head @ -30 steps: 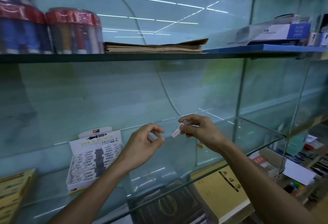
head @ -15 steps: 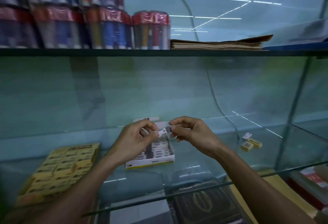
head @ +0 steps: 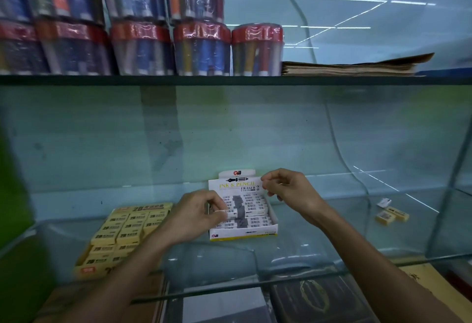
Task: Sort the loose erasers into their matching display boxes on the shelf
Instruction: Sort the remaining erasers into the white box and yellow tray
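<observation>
On the glass shelf [head: 332, 253], between a yellow box [head: 120, 235] at the left and three loose erasers [head: 392, 214] at the right, stands the white display box [head: 242, 210]. Its raised flap reads "INK & PENCIL ERASER" under a red "GW" logo. The left hand [head: 194, 216] pinches one white eraser [head: 229, 212] with thumb and fingers, right over the left part of the white box and touching its rows. The right hand [head: 291, 192] hangs above the box's right back corner, fingers loosely curled, holding nothing that I can see. The yellow box carries erasers marked "2B". The bare glass between the white box and the loose erasers gives free room, and the front edge of the shelf runs just below both forearms. Above, a dark shelf edge [head: 255, 80] carries wrapped red-lidded tubs [head: 201, 49] and a paper stack [head: 352, 67].
</observation>
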The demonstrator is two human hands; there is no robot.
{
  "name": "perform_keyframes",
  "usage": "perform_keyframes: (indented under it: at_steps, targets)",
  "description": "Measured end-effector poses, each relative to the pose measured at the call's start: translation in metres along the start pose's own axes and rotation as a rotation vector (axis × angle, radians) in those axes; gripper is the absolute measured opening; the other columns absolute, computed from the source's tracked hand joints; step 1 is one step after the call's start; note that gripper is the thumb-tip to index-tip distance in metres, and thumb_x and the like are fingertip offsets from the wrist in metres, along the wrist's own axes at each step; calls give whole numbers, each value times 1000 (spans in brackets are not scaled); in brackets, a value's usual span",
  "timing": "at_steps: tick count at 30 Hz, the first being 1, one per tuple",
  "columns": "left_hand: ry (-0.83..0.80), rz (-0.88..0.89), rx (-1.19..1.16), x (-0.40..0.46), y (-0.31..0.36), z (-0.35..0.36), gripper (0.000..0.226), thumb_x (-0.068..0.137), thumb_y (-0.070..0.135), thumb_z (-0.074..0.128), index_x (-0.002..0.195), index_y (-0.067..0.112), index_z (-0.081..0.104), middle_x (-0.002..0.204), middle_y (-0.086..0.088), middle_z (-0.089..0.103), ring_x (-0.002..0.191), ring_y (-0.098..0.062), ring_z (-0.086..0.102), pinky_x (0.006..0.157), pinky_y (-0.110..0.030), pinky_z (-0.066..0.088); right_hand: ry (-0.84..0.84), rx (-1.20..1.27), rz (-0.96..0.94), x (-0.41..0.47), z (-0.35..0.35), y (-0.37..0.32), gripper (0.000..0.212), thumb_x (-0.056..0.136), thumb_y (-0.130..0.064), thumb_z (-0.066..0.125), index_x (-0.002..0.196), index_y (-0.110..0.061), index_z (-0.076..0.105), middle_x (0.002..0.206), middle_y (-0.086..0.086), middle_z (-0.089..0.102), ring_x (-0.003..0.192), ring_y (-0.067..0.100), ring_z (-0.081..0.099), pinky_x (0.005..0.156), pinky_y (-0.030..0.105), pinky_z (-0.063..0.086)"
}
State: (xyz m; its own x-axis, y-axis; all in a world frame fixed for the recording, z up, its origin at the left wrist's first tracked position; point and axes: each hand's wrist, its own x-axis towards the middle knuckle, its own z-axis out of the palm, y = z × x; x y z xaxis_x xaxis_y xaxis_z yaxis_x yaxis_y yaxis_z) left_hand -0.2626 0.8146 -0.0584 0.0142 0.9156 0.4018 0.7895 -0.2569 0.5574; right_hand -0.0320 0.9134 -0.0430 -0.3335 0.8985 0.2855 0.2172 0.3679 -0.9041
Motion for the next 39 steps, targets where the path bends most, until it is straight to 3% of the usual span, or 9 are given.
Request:
perform_keyframes:
  at_steps: [3, 8, 11, 17, 22, 26, 30, 34, 39]
  targets:
    - [-26, -14, 29, 1, -4, 4, 10, 77, 21, 79, 81, 25, 72, 80, 11, 65, 70, 8, 56, 62, -8, 39, 13, -11, 2, 1, -3, 2, 5, 88, -14, 67, 91, -18, 71, 92, 10, 72, 67, 8, 63, 59, 15, 44]
    - [-27, -54, 9, 5, -8, 2, 12, 75, 17, 78, 77, 26, 71, 80, 8, 67, 75, 2, 60, 63, -10, 42, 26, -19, 12, -2, -8, 6, 6, 89, -15, 67, 94, -17, 70, 90, 6, 72, 69, 9, 63, 56, 13, 43]
    - [-27, -25, -1, 5, -4, 2, 11, 78, 20, 77, 80, 28, 70, 82, 7, 67, 66, 6, 55, 60, -11, 40, 39, -17, 16, -5, -12, 9, 7, 88, -15, 67, 93, -17, 71, 89, 7, 72, 69, 8, 64, 59, 16, 44]
    - [100, 63, -243, 5, 28, 20, 11, 85, 18, 72, 79, 27, 69, 73, 17, 63, 60, -4, 46, 58, -15, 38, 86, -19, 0, -26, -33, 17, 6, 87, -14, 68, 91, -17, 71, 90, 12, 71, 69, 8, 65, 59, 18, 45]
    - [29, 137, -412, 8, 53, 42, 10, 88, 16, 70, 84, 25, 70, 69, 15, 61, 60, -7, 49, 61, -27, 46, 104, -64, -23, -49, -53, 31, 6, 88, -16, 68, 92, -18, 71, 88, 10, 71, 72, 10, 66, 62, 18, 48]
    - [-10, 177, -430, 17, 68, 59, 9, 89, 18, 68, 84, 26, 70, 72, 11, 62, 61, -3, 48, 59, -20, 41, 139, -149, -40, -59, -75, 46, 6, 89, -19, 68, 94, -21, 71, 87, 2, 72, 78, 14, 67, 73, 23, 56]
    - [-74, 176, -482, 25, 83, 76, 4, 90, 23, 68, 90, 26, 71, 78, 5, 65, 68, -11, 54, 66, -34, 49, 264, -310, -27, -69, -113, 63, 9, 89, -18, 68, 89, -27, 69, 85, -8, 71, 77, 9, 65, 69, 18, 52]
    - [-100, 234, -480, 34, 103, 95, 7, 89, 24, 68, 85, 29, 70, 78, 12, 65, 65, -3, 52, 63, -19, 42, 398, -549, 56, -76, -157, 84, 13, 88, -14, 65, 92, -26, 67, 93, -4, 69, 78, 12, 62, 75, 26, 49]
    - [-120, 261, -469, 51, 127, 116, 7, 89, 22, 69, 85, 28, 70, 75, 18, 64, 66, -3, 54, 64, -14, 42, 388, -861, 217, -80, -200, 103, 25, 88, -16, 60, 111, -24, 65, 117, 7, 60, 103, 26, 58, 91, 36, 47]
